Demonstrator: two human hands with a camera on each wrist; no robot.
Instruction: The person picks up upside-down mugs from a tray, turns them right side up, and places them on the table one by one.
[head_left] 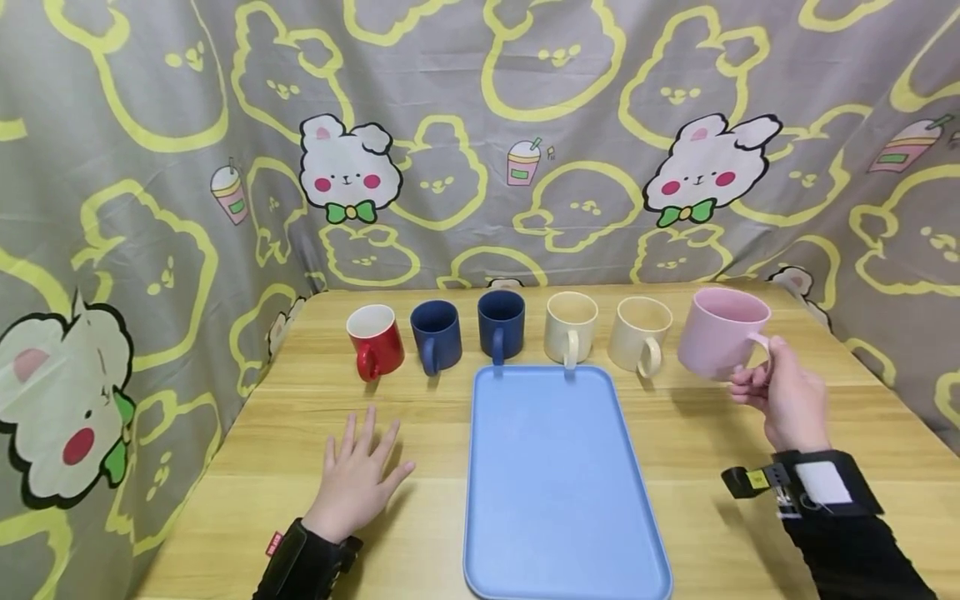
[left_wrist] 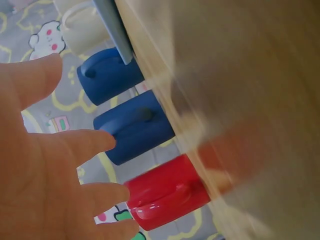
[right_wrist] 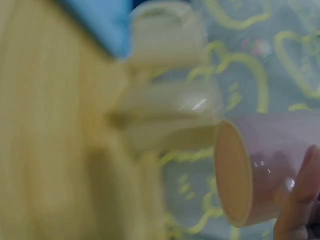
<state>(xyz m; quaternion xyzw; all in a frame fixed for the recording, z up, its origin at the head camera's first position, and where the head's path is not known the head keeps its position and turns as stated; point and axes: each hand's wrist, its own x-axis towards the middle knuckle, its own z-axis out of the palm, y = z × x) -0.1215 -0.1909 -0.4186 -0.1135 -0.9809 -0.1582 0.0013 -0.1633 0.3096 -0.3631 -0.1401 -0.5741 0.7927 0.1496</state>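
Note:
My right hand (head_left: 787, 396) grips a pink mug (head_left: 720, 333) by its handle, at the right end of a row of mugs. In the right wrist view the pink mug (right_wrist: 275, 170) hangs in the air, its underside turned toward the camera. My left hand (head_left: 358, 483) is spread with straight fingers over the table, holding nothing. Nearest to it stands a red mug (head_left: 377, 343) with a white inside. In the left wrist view my left fingers overlap the red mug (left_wrist: 167, 192) and a blue mug (left_wrist: 135, 127).
Along the back of the wooden table (head_left: 405, 533) stand two blue mugs (head_left: 437, 337) and two cream mugs (head_left: 572, 327), handles toward me. A light blue tray (head_left: 558, 483) lies lengthwise in the middle. A patterned curtain (head_left: 457, 208) hangs behind and at both sides.

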